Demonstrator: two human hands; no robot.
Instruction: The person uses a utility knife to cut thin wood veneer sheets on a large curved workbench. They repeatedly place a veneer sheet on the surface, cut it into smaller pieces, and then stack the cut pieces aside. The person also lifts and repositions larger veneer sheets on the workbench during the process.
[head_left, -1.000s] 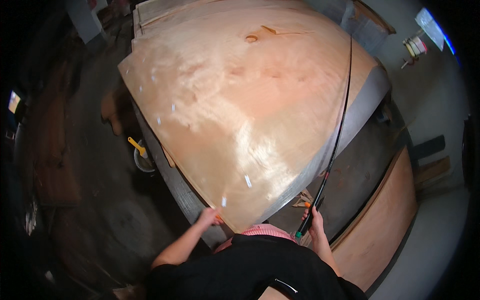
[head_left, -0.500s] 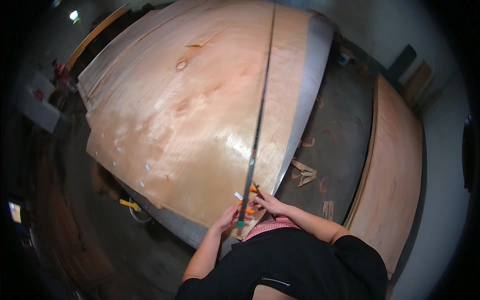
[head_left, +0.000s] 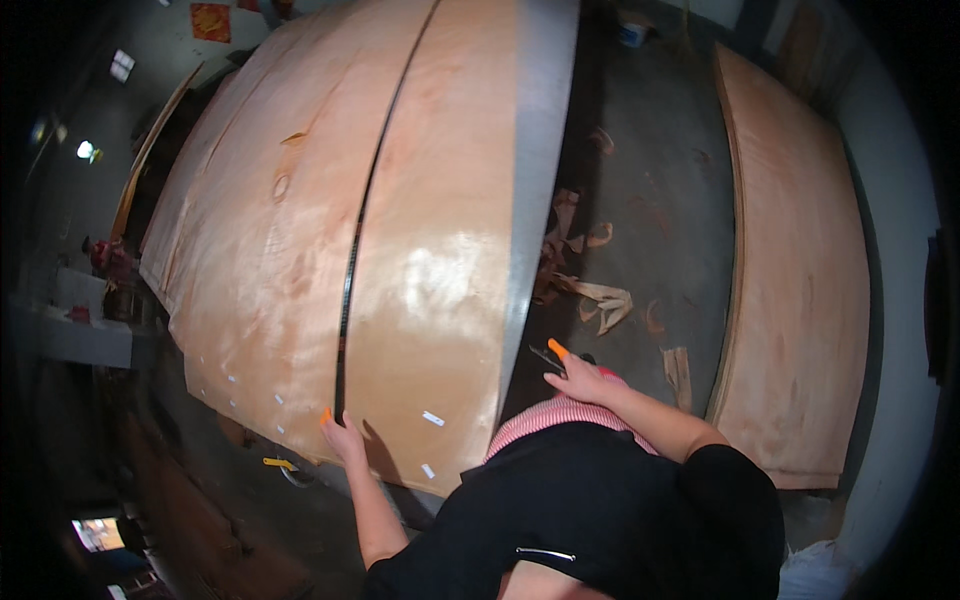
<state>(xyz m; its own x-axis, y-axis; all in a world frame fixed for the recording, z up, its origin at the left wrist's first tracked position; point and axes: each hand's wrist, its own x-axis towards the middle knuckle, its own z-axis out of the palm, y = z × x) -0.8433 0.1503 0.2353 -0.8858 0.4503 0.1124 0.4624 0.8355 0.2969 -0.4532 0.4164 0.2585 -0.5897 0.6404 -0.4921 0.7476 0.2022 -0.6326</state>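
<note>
A long, narrow black strip (head_left: 352, 262) lies lengthwise across a broad sheet of wood veneer (head_left: 440, 330). My left hand (head_left: 343, 438) grips the strip's near end, a finger on either side, and one finger wears an orange cover. Off the sheet's right edge, my right hand (head_left: 582, 382) is closed round a thin dark tool (head_left: 543, 355) whose kind I cannot make out. An orange cover is on its outstretched forefinger too. Small white paper slips (head_left: 432, 418) dot the near part of the sheet.
A grey metal-like edge (head_left: 540, 150) runs along the stack's right side. Veneer scraps (head_left: 605, 300) litter the floor. Another stack of wood sheets (head_left: 800, 280) stands at the right. A yellow-handled tool (head_left: 280, 464) lies below the left near edge.
The strip's near end has swung left and now lies on the sheet. My hands have parted: the left moved left with the strip, the right went off the sheet's right edge.
</note>
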